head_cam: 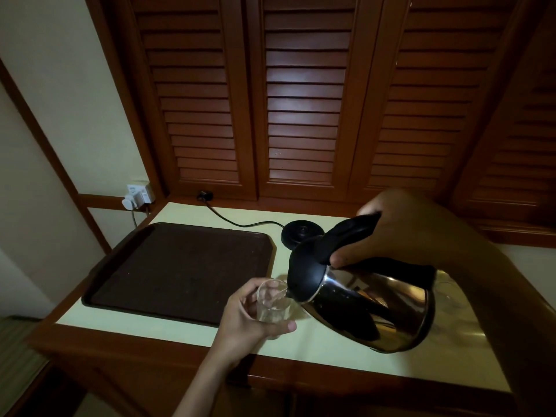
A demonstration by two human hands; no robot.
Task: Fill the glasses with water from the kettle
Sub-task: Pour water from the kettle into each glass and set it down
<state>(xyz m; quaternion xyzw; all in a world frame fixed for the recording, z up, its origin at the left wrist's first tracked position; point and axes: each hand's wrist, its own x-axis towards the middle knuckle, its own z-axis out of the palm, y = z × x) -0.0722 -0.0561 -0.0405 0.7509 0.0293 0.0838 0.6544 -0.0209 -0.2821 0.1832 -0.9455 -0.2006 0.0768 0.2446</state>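
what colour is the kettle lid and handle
Black, above a shiny steel body; the kettle shows clearly in the head view.

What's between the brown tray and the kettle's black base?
Head view: only a bare strip of countertop separates the tray from the base; its cord runs in behind that gap.

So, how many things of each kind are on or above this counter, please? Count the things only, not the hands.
kettle: 1, gripped by the right hand
glasses: 2, one glass held in the left hand, and a second glass faint behind the kettle
kettle base: 1
tray: 1
Total: 5
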